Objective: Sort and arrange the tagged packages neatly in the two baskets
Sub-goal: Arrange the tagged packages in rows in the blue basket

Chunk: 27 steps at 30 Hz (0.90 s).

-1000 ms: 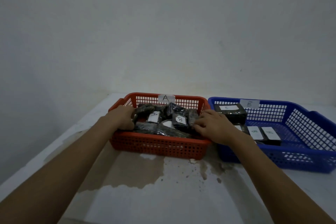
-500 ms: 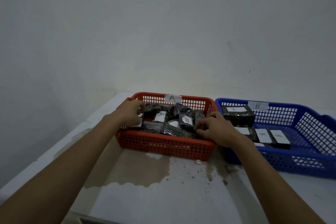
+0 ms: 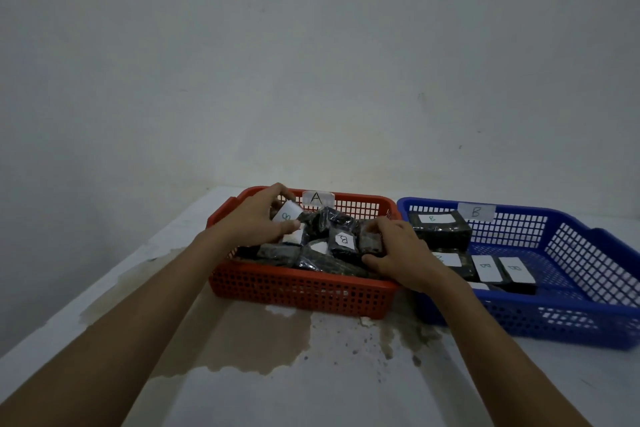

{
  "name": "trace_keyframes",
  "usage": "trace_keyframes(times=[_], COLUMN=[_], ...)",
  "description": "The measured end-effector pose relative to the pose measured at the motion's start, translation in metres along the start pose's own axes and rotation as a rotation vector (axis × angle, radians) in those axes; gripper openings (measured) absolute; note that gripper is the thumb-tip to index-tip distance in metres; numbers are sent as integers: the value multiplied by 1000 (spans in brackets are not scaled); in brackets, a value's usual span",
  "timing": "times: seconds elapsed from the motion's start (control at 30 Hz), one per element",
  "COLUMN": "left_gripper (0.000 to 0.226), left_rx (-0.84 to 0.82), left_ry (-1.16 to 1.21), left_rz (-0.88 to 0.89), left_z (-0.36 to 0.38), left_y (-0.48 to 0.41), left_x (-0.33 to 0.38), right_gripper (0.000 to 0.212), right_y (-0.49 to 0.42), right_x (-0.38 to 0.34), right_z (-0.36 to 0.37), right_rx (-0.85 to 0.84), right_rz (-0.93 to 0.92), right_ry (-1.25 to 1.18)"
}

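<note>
A red basket (image 3: 301, 295) tagged A holds a jumbled heap of dark wrapped packages with white tags. My left hand (image 3: 258, 218) is in its far left corner, closed on a package whose white B tag (image 3: 287, 213) shows between thumb and fingers. My right hand (image 3: 398, 251) grips a dark package (image 3: 370, 241) at the basket's right side. Another package tagged B (image 3: 343, 240) lies between my hands. The blue basket (image 3: 571, 315) tagged B stands to the right and holds several B packages (image 3: 438, 227) laid flat.
Both baskets stand side by side on a white table (image 3: 346, 392) against a plain wall. A brown stain (image 3: 256, 333) spreads on the table in front of the red basket. The table's left edge runs diagonally at far left.
My left hand has lifted a B-tagged package out of the heap toward the red basket's far left corner. My right hand has closed around a package at the right side.
</note>
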<state>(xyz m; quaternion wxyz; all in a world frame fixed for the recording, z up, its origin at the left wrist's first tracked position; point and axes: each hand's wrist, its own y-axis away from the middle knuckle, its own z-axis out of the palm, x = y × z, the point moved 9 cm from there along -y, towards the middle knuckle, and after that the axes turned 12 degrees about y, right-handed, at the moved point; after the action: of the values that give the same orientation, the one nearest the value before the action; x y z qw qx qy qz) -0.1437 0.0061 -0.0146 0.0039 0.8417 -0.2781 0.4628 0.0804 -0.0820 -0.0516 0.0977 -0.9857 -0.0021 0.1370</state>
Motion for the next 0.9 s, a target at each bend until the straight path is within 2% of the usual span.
trace_keyframes(times=[0.07, 0.17, 0.23, 0.4, 0.5, 0.6, 0.73, 0.9], left_gripper=[36, 30, 30, 27, 36, 40, 51, 47], left_rx=[31, 31, 0, -45, -61, -101, -223, -216], left_ry=[100, 318, 458, 615, 681, 700, 826, 826], left_rz=[52, 77, 76, 103, 103, 92, 22, 82], left_z=[11, 31, 48, 99, 127, 146, 167, 189], left_y=[-4, -17, -32, -72, -93, -112, -135, -157], left_x=[17, 38, 51, 82, 95, 99, 93, 92], right_gripper=[58, 61, 60, 78, 62, 50, 56, 63], right_y=[-1, -3, -6, -19, -29, -39, -49, -55], right_x=[2, 13, 22, 42, 53, 78, 110, 145], right_z=[-6, -24, -45, -87, -100, -109, -111, -102], right_rx=[57, 131, 181, 164, 198, 244, 282, 312], right_rz=[0, -11, -42, -161, -225, -195, -136, -109], right_ry=[-52, -360, -462, -494, -479, -497, -418, -332])
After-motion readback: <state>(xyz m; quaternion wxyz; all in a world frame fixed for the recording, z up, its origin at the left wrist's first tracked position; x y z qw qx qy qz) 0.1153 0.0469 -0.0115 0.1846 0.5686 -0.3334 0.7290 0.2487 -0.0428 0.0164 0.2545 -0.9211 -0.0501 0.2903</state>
